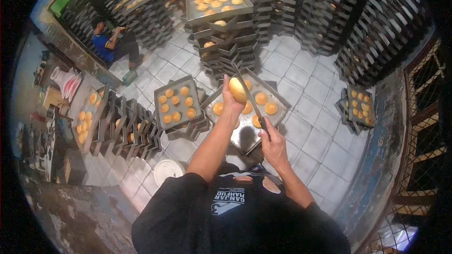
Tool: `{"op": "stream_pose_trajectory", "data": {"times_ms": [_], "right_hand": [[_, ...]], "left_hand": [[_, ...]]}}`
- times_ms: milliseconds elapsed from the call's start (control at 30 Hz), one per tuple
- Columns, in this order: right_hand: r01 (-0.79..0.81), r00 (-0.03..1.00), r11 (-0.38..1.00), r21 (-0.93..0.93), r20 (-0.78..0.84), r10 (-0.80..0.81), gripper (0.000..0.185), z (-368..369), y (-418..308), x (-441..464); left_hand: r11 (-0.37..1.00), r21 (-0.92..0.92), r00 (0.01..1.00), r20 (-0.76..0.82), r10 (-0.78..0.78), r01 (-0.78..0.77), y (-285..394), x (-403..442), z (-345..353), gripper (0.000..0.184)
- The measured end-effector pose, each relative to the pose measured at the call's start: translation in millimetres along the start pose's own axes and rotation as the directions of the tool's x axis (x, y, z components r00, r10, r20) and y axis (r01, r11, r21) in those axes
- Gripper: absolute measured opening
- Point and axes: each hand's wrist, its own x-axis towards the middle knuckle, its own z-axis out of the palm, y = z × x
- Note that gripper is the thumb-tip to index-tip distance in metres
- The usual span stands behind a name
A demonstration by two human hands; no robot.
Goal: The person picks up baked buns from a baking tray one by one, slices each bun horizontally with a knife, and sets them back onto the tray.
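My left hand (230, 99) is closed around a round golden bun (238, 90), held up over a metal tray. In my right hand (273, 146) is the handle of a long knife (254, 103). Its blade points away from me and lies along the right side of the bun; whether it has cut in, I cannot tell. Below both hands, the baking tray (219, 124) carries several more buns, such as the bun (270, 108) right of the blade. A dark shadow falls on the tray's near part.
Left of my tray stands another tray of buns (162, 94) on a stack. Ahead rises a tall stack of trays (226, 42); more stacks line the back. A low tray of buns (361, 108) sits far right. A white bucket (168, 171) is near my left. A person (110, 42) sits at the back left.
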Motion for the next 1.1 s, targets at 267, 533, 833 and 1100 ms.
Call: {"op": "stream_pose_trajectory", "data": {"times_ms": [267,533,833,1100], "right_hand": [[-0.006,1.0,0.999,-0.048,0.016,0.006,0.043,-5.9,-6.8,-7.7],[0.06,0.996,0.988,-0.143,-0.064,-0.07,0.045,1.7,-21.2,27.0],[0.072,0.994,0.985,-0.159,-0.07,-0.084,0.044,14.8,-14.8,-5.9],[0.147,0.987,0.975,-0.166,-0.036,-0.155,0.044,17.2,-11.2,-29.4]], "left_hand": [[0.999,0.053,0.996,0.086,0.004,-0.009,2.8,11.0,0.7,0.044],[0.997,0.032,0.982,0.178,-0.069,0.064,-22.5,-3.5,1.5,0.036],[0.973,0.229,0.995,0.102,-0.021,-0.003,-6.4,-33.2,2.7,0.038],[0.995,0.087,0.999,0.038,0.035,-0.038,22.1,-30.1,-11.1,0.036]]}}
